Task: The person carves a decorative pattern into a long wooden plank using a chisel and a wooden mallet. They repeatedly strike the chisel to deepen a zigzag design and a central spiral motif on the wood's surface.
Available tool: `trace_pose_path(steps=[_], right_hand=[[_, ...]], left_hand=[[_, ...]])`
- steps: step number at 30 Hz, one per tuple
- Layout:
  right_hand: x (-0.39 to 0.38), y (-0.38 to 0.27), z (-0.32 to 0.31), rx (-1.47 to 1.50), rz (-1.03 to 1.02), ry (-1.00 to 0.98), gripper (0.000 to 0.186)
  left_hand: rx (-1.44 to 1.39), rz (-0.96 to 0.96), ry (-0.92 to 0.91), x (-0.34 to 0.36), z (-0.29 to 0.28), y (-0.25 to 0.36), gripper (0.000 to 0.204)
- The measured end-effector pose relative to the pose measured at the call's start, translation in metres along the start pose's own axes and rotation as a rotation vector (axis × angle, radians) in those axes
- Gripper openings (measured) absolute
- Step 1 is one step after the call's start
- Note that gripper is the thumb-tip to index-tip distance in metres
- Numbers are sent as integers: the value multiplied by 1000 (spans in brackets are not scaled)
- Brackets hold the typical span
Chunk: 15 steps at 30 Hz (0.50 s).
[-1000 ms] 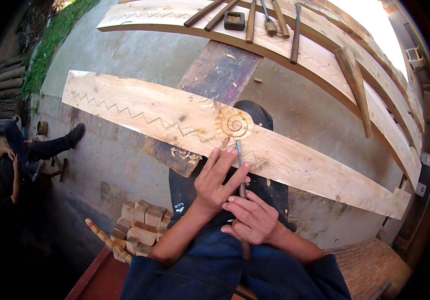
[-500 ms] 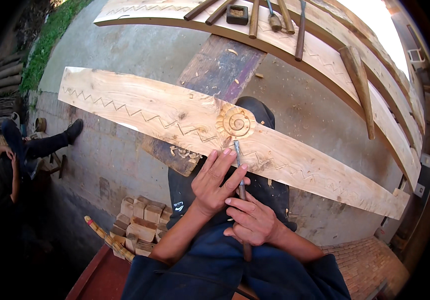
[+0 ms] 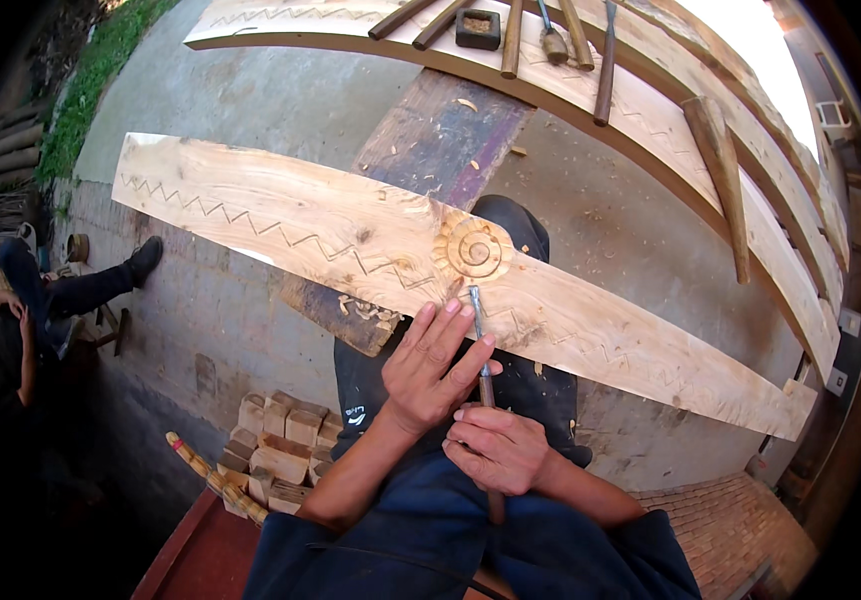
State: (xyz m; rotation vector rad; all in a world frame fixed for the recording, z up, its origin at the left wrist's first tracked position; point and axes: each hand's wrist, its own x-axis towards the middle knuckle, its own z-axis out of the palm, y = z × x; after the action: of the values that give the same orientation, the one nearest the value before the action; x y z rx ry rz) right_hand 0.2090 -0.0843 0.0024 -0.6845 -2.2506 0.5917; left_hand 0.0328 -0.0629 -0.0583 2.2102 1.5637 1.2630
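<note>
My right hand [image 3: 498, 448] is wrapped around the wooden handle of a carving chisel [image 3: 479, 308]. My left hand [image 3: 430, 365] steadies the chisel's metal shaft between index finger and thumb. Its other fingers stretch onto the near edge of a long pale wooden board [image 3: 280, 205]. The chisel's tip rests at the board, just below a round carved rosette [image 3: 475, 248] with a spiral centre and scalloped rim. Zigzag lines run along the board to both sides of the rosette. The board lies across my knees and a dark plank [image 3: 430, 130].
Beyond lie more long boards [image 3: 290, 30], bearing several wooden-handled tools [image 3: 605, 80], a small square dark box [image 3: 477, 29] and a tapered wooden mallet [image 3: 718, 175]. Wood blocks [image 3: 280, 450] are piled at lower left, near a curved striped stick [image 3: 205, 470]. Another person [image 3: 10, 330] sits at far left.
My right hand has closed more tightly around the chisel handle, its fingers drawn in. The chisel's tip has shifted slightly toward me, away from the rosette. My left hand stays nearly in place.
</note>
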Motion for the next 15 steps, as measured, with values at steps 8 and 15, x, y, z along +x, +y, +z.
trace_pose_path(steps=[8, 15], right_hand=[[0, 0, -1, -19, 10, 14, 12], [8, 3, -8, 35, -26, -51, 10]], left_hand=[[32, 12, -16, 2, -1, 1, 35], [61, 9, -6, -1, 4, 2, 37]])
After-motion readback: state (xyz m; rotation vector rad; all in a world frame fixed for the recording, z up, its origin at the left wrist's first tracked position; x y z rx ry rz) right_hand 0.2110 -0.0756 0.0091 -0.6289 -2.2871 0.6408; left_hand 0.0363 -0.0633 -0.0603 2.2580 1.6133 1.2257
